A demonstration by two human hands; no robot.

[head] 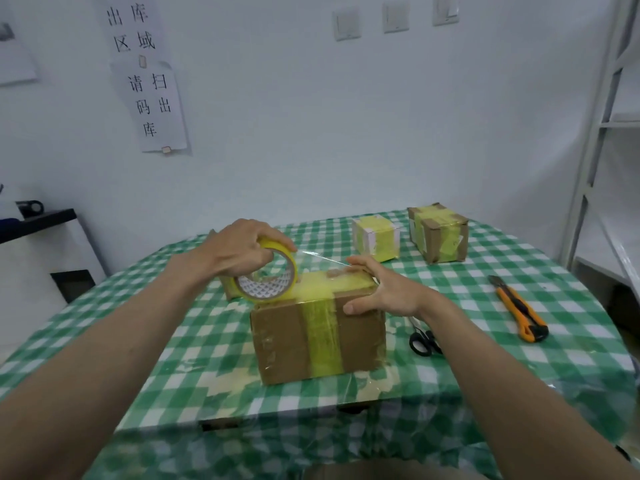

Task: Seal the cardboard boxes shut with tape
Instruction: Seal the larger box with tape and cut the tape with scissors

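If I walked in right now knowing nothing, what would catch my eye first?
Two bare arms reach to a brown cardboard box mid-table, banded with yellow tape. The left hand grips a yellow tape roll above the box's top, a clear strip stretching to the right hand, which presses on the box. Next, the green checked tablecloth, with an orange utility knife on the right.

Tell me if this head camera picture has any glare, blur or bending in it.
Head view: glare glints on the stretched clear tape strip between the tape roll and the right hand; wide-angle distortion bows the shelf frame; forearms and the checkered tablecloth go soft near the bottom edge; light is flat, shadows faint.
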